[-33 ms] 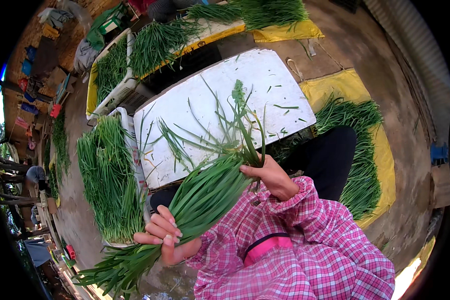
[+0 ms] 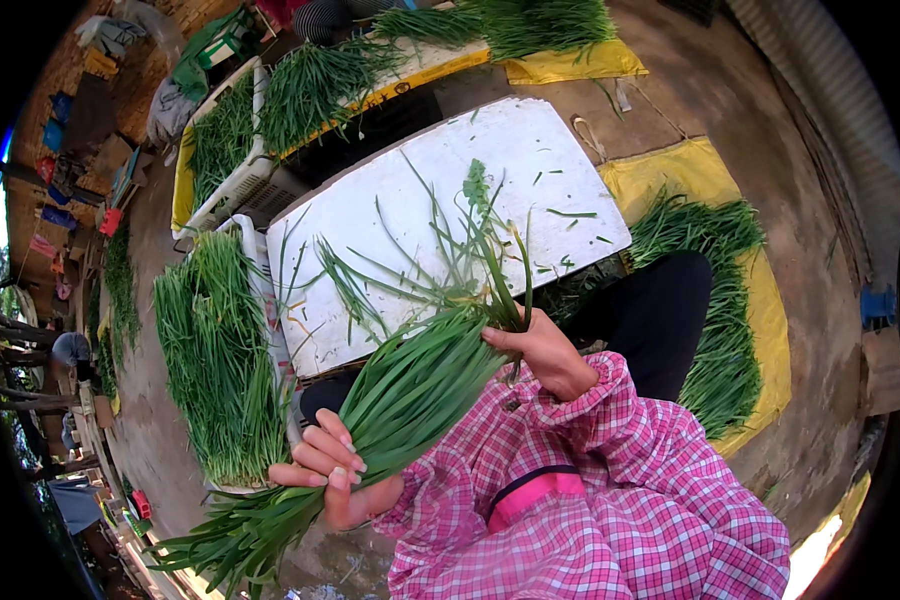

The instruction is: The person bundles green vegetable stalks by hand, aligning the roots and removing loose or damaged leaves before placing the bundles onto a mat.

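Note:
Slanting across my lap is a thick bunch of garlic chives (image 2: 410, 385) with long, flat green leaves. Near its lower left end, my left hand (image 2: 340, 475) is closed around the leaves, which fan out past the fingers. At the upper right end my right hand (image 2: 545, 358) grips the bunch, thumb on top and most fingers hidden behind it. A few thicker green stalks (image 2: 498, 280) stick up from that grip. Beyond the hands lies a white board (image 2: 530, 135), with loose leaves and cut green bits scattered on it.
Heaped chives (image 2: 220, 360) fill a white crate at the left. More chives (image 2: 700, 340) lie on a yellow sheet (image 2: 770, 370) at the right, by my dark-clothed knee (image 2: 660, 310). Behind the board stand another crate (image 2: 260, 175) and a yellow-edged surface (image 2: 440, 72) with chives.

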### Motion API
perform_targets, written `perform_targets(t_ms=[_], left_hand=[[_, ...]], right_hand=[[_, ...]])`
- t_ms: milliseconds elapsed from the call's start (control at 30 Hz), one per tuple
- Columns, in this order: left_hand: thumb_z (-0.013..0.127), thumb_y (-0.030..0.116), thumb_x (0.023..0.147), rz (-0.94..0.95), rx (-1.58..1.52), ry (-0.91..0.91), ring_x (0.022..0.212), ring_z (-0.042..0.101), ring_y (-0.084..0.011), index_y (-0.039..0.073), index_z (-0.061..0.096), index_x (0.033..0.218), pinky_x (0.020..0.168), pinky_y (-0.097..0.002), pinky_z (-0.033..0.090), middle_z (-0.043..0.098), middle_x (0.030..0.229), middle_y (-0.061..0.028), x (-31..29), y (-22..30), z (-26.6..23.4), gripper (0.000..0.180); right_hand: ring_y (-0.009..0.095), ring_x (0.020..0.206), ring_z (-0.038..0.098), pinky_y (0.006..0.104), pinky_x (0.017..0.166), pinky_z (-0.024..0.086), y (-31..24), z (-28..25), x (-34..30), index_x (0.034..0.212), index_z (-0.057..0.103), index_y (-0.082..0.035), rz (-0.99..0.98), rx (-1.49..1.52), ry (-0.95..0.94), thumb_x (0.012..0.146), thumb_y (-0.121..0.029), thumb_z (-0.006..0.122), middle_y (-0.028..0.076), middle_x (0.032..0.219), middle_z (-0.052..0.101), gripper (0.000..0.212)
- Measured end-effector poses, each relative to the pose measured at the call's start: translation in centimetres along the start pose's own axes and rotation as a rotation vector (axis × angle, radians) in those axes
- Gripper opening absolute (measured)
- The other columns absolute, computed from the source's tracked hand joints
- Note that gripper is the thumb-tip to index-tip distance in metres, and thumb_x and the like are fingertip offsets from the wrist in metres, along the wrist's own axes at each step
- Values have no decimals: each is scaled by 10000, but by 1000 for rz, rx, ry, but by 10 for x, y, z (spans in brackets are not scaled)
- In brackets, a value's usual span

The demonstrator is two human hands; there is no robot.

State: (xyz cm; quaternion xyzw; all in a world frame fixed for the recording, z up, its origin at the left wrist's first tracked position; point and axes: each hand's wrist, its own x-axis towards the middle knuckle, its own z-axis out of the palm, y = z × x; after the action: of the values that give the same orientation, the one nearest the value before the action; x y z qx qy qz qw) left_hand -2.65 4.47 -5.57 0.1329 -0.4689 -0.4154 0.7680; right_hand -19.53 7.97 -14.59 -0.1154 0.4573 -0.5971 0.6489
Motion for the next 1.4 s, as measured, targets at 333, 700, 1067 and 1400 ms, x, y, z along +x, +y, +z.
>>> perform_targets(t_ms=[333, 700, 1067, 1400], left_hand=[[417, 43, 620, -62, 56, 45, 492, 304, -93, 96, 285, 709, 589, -257, 277, 257, 528, 16, -12, -8, 6, 168], [430, 45, 664, 102, -247, -317, 452, 368, -57, 100, 316, 733, 553, -192, 283, 347, 508, 33, 13, 20, -34, 144], [552, -62, 596, 5, -314, -656, 496, 525, -140, 78, 410, 730, 548, -247, 414, 503, 528, -28, 20, 24, -57, 240], [585, -22, 619, -9, -250, -691, 492, 528, -154, 68, 398, 740, 530, -257, 406, 505, 552, -35, 18, 15, -50, 240]], right_hand=[[52, 551, 427, 226, 519, 335, 21, -35, 14, 796, 599, -29, -6, 93, 291, 746, -80, 614, -20, 676, 555, 74], [66, 723, 448, 223, 633, 379, -15, -4, -17, 954, 504, -5, -228, -366, -183, 797, -232, 576, 1, 777, 504, 285], [53, 652, 427, 206, 560, 356, -7, 0, -26, 976, 523, -10, -13, -558, -298, 759, -210, 614, -16, 703, 491, 309], [90, 736, 483, 240, 671, 374, 9, -8, -21, 908, 582, -13, 115, -288, -33, 747, -74, 588, 12, 810, 573, 172]])
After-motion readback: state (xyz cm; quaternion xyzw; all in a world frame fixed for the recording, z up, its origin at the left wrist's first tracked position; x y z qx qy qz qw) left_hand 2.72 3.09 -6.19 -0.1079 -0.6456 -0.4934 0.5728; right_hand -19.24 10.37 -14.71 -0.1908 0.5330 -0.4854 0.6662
